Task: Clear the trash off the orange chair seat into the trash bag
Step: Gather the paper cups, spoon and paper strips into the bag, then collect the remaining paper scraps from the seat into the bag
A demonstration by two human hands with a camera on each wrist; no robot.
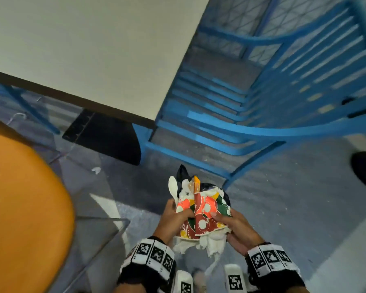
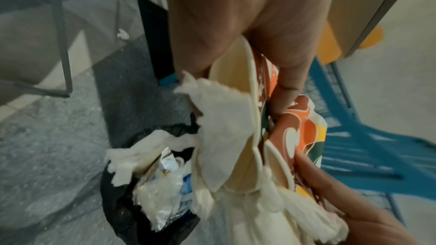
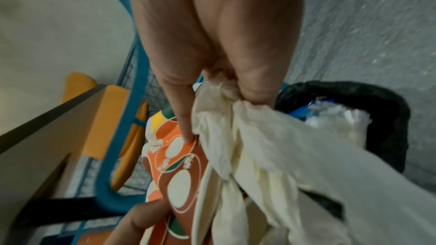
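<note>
Both hands hold one bundle of trash above the floor, directly over the mouth of the black trash bag (image 2: 122, 210). The left hand (image 1: 176, 218) has its fingers curled round the folded paper plates (image 1: 203, 216), printed in orange, red and green with white circles, and the thumb presses on their patterned face. The right hand (image 1: 239, 231) grips the same plates from the other side, and in the right wrist view its fingers (image 3: 254, 88) are closed on a bunch of crumpled white napkins (image 3: 254, 152) that hang below the plates. A white plastic spoon (image 1: 173, 188) sticks up at the far left edge of the bundle, next to an orange-tipped piece (image 1: 196, 183) that may be a small wrapper or tube; motion blur leaves it unclear. The bag stands open on the speckled grey floor (image 1: 283, 187) beneath the bundle, with white tissue and clear plastic wrappers (image 2: 165, 189) already inside. A blue metal chair (image 1: 251, 115) stands beyond the bag, just beside the corner of a pale table (image 1: 93, 49), and an orange chair seat (image 1: 19, 197) fills the left edge of the head view.
</note>
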